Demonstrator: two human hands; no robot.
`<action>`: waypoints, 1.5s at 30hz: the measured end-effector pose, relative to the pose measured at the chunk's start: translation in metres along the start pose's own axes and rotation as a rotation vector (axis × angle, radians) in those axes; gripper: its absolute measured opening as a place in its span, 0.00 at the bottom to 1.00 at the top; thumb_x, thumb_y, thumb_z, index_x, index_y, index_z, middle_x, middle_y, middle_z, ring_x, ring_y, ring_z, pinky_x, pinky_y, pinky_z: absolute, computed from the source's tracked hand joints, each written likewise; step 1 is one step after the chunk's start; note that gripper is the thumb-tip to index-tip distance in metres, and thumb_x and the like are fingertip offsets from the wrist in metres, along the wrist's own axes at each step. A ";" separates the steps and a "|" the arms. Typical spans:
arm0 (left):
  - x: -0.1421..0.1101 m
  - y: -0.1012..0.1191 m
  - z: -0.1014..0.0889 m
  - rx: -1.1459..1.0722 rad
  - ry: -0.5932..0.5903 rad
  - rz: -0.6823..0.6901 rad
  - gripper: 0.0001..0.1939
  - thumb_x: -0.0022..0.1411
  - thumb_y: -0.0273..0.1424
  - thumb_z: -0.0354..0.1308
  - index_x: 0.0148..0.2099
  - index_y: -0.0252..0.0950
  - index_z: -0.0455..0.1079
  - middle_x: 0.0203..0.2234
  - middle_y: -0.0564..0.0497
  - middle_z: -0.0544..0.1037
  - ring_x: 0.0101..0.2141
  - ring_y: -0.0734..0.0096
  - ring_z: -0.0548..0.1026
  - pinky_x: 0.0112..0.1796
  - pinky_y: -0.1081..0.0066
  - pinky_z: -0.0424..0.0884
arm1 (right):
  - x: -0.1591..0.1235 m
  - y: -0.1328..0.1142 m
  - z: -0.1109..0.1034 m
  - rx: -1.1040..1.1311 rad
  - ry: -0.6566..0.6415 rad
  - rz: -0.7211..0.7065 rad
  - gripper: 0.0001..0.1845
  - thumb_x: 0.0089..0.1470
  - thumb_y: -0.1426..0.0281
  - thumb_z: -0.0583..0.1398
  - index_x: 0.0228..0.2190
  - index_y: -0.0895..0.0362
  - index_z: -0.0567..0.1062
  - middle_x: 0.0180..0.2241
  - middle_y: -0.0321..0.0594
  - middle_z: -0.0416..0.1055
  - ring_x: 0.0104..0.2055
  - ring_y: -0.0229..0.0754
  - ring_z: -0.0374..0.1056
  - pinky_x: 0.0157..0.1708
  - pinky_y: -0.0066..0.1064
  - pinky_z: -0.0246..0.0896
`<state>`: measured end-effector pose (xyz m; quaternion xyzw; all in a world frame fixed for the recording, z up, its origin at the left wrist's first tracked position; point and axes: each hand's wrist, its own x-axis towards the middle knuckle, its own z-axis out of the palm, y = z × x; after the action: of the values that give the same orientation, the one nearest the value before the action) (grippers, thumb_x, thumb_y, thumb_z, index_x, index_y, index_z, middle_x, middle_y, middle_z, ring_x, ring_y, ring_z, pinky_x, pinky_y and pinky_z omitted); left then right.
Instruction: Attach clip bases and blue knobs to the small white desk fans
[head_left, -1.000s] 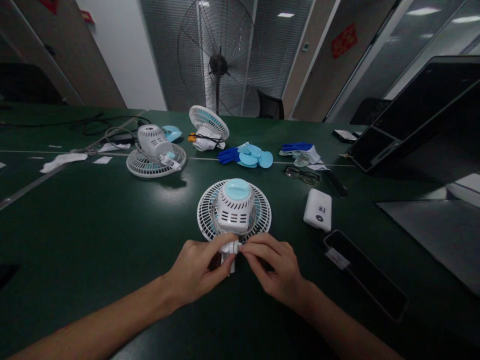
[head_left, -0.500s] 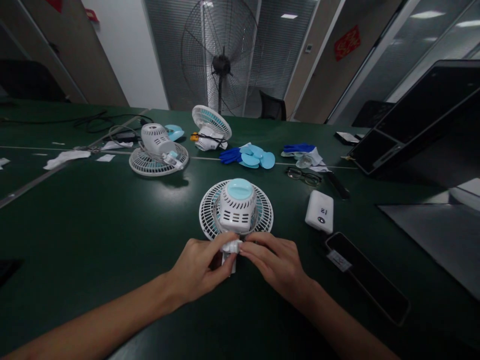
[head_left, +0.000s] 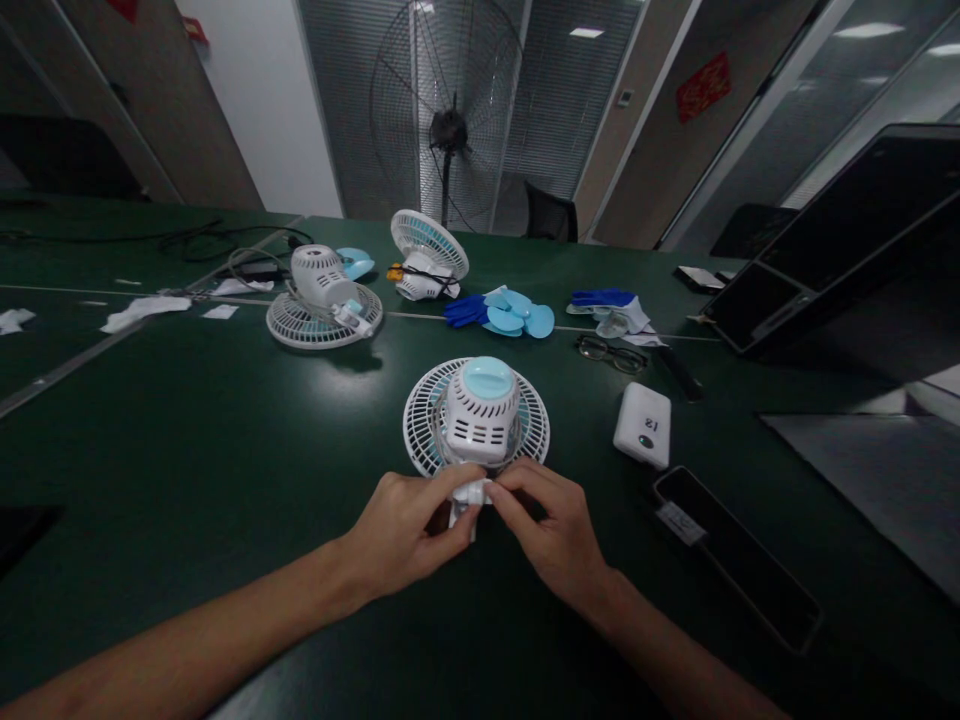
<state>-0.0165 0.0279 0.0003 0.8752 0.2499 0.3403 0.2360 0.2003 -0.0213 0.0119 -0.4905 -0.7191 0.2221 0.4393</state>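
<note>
A small fan lies face down on its white grille, its motor housing upward with a light blue cap on top. At its near side is a white plastic fitting, possibly its clip or bracket. My left hand grips this fitting between thumb and fingers. My right hand pinches the fitting's right end with thumb and index finger; whether a small separate piece is between those fingertips is hidden. Below the fitting, part of a white flat piece shows between the hands.
Two more small fans, one face down and one tilted, stand farther back. Beyond mine are light blue fan blades, gloves and glasses. To the right lie a white power bank and a phone.
My right hand's fingers have curled and shifted slightly at the fitting's right end. My left hand keeps its grip. The whole view has moved a little.
</note>
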 end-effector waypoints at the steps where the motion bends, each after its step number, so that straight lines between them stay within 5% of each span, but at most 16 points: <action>1: 0.000 0.000 0.000 -0.003 -0.007 -0.005 0.16 0.72 0.30 0.56 0.60 0.38 0.66 0.22 0.59 0.77 0.17 0.77 0.74 0.21 0.79 0.65 | -0.001 0.003 -0.003 -0.039 -0.011 -0.076 0.03 0.66 0.70 0.62 0.38 0.55 0.77 0.33 0.36 0.74 0.29 0.36 0.69 0.29 0.28 0.64; 5: -0.001 -0.002 0.001 -0.002 -0.013 0.001 0.17 0.72 0.31 0.56 0.61 0.38 0.65 0.22 0.60 0.76 0.18 0.77 0.74 0.22 0.78 0.66 | -0.004 0.015 -0.017 -0.227 -0.098 -0.326 0.20 0.64 0.74 0.63 0.56 0.52 0.71 0.46 0.41 0.77 0.31 0.35 0.71 0.30 0.29 0.67; 12: 0.000 -0.001 0.001 -0.030 -0.017 -0.003 0.17 0.72 0.30 0.55 0.61 0.38 0.65 0.21 0.60 0.76 0.17 0.77 0.73 0.21 0.79 0.65 | -0.005 0.015 -0.016 -0.271 -0.057 -0.325 0.15 0.67 0.72 0.62 0.54 0.51 0.72 0.44 0.40 0.79 0.34 0.37 0.75 0.35 0.30 0.71; 18: -0.002 -0.002 0.001 -0.042 -0.020 -0.013 0.18 0.72 0.30 0.56 0.61 0.38 0.64 0.21 0.60 0.76 0.17 0.77 0.73 0.21 0.79 0.66 | -0.004 0.005 -0.001 -0.008 -0.017 -0.055 0.03 0.66 0.68 0.63 0.39 0.54 0.77 0.34 0.36 0.75 0.32 0.37 0.71 0.31 0.29 0.66; 21: -0.003 -0.002 0.002 -0.040 -0.040 -0.025 0.17 0.72 0.30 0.56 0.61 0.38 0.65 0.22 0.60 0.77 0.18 0.77 0.75 0.22 0.79 0.67 | -0.004 -0.001 0.010 0.225 -0.030 0.207 0.17 0.69 0.64 0.58 0.27 0.55 0.72 0.22 0.31 0.68 0.23 0.35 0.65 0.24 0.27 0.62; 23: -0.003 -0.001 0.002 -0.038 -0.044 -0.029 0.17 0.72 0.30 0.56 0.61 0.38 0.65 0.23 0.59 0.77 0.19 0.77 0.75 0.22 0.79 0.67 | -0.005 -0.002 0.013 0.274 -0.035 0.261 0.19 0.70 0.63 0.57 0.26 0.55 0.71 0.21 0.30 0.66 0.21 0.34 0.63 0.22 0.27 0.60; 27: -0.002 0.000 0.001 -0.034 -0.025 -0.017 0.17 0.72 0.31 0.56 0.61 0.39 0.64 0.23 0.60 0.77 0.18 0.78 0.75 0.22 0.79 0.66 | -0.010 0.004 0.003 0.060 -0.003 0.004 0.03 0.63 0.70 0.63 0.40 0.54 0.75 0.33 0.35 0.72 0.28 0.35 0.68 0.26 0.28 0.63; 30: -0.001 0.001 0.001 -0.025 -0.019 -0.008 0.17 0.73 0.31 0.55 0.61 0.38 0.64 0.22 0.60 0.76 0.18 0.77 0.74 0.21 0.78 0.66 | -0.011 0.011 -0.007 -0.061 -0.035 -0.146 0.19 0.61 0.73 0.65 0.52 0.51 0.71 0.42 0.39 0.74 0.28 0.34 0.68 0.24 0.28 0.64; 36: 0.000 0.001 0.001 -0.028 -0.008 0.015 0.17 0.73 0.30 0.54 0.62 0.36 0.63 0.21 0.60 0.75 0.16 0.76 0.72 0.20 0.78 0.64 | -0.008 0.010 -0.008 -0.156 -0.029 -0.246 0.15 0.65 0.73 0.61 0.52 0.50 0.74 0.43 0.41 0.77 0.31 0.37 0.72 0.29 0.30 0.70; 40: -0.001 0.001 0.001 -0.032 -0.019 0.003 0.16 0.73 0.31 0.55 0.61 0.37 0.64 0.21 0.60 0.75 0.17 0.76 0.73 0.20 0.78 0.65 | -0.005 0.000 0.004 -0.036 0.039 -0.043 0.05 0.66 0.69 0.61 0.36 0.54 0.78 0.32 0.39 0.76 0.31 0.39 0.72 0.30 0.30 0.69; 45: -0.001 0.001 0.000 -0.037 -0.018 0.000 0.17 0.73 0.30 0.54 0.62 0.38 0.63 0.22 0.60 0.76 0.17 0.77 0.74 0.20 0.78 0.64 | -0.005 -0.008 0.017 0.314 -0.059 0.388 0.21 0.71 0.60 0.54 0.27 0.55 0.72 0.18 0.30 0.65 0.16 0.33 0.59 0.15 0.25 0.54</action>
<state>-0.0167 0.0266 -0.0002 0.8739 0.2413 0.3369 0.2542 0.1827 -0.0272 0.0073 -0.5383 -0.5807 0.4257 0.4380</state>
